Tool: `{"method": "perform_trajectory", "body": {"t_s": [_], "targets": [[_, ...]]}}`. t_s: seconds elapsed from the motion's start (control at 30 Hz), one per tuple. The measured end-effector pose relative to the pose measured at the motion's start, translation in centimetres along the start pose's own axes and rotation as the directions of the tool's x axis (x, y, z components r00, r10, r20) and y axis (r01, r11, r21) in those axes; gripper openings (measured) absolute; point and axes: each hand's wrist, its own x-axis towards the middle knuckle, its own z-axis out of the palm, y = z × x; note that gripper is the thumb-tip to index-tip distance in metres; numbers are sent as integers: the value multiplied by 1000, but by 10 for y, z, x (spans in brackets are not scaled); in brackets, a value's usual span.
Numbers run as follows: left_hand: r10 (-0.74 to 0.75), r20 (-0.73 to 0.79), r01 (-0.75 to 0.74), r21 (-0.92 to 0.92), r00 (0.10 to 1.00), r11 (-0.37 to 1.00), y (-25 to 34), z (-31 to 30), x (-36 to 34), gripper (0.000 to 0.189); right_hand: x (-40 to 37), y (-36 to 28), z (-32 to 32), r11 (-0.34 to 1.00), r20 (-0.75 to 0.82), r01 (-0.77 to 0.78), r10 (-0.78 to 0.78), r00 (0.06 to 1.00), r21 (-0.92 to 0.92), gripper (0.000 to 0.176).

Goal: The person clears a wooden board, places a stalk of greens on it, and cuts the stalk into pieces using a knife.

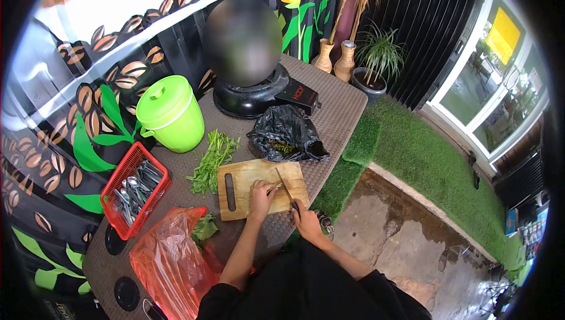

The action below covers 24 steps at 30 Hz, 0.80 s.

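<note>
A wooden cutting board (247, 174) with a slot handle lies near the table's edge. On it, my left hand (261, 197) is closed around some thin pale green stems (274, 187). My right hand (305, 219) grips the handle of a knife (286, 186), whose blade crosses the board just right of the stems. Leafy greens (213, 161) lie in a pile beyond the board's left side. Behind the board sits an open black plastic bag (285, 133) with bits of greenery inside.
A lime green lidded bucket (173, 117), a red basket (120, 186) of cutlery, a red plastic bag (168, 255) with leaves, and a black round-based appliance (247, 97) stand on the brown table (338, 96). Potted plant (371, 81) and vases stand beyond.
</note>
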Motion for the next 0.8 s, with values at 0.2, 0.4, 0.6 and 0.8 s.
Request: {"method": "perform_trajectory", "body": {"t_s": [0.2, 0.4, 0.6, 0.8], "targets": [[-20, -4, 20, -32, 1000, 999, -1, 0, 1, 14, 6, -9, 0, 961, -7, 2, -4, 1000, -276, 29], [6, 24, -5, -49, 1000, 999, -6, -1, 2, 13, 2, -9, 7, 969, -24, 13, -20, 1000, -245, 29], [19, 50, -16, -55, 999, 998, -9, 0, 4, 13, -4, -7, 8, 986, -29, 6, -11, 1000, -164, 29], [4, 47, -1, -66, 999, 998, -6, 0, 3, 11, -4, -10, 15, 982, -46, -72, 65, 997, -173, 30]]}}
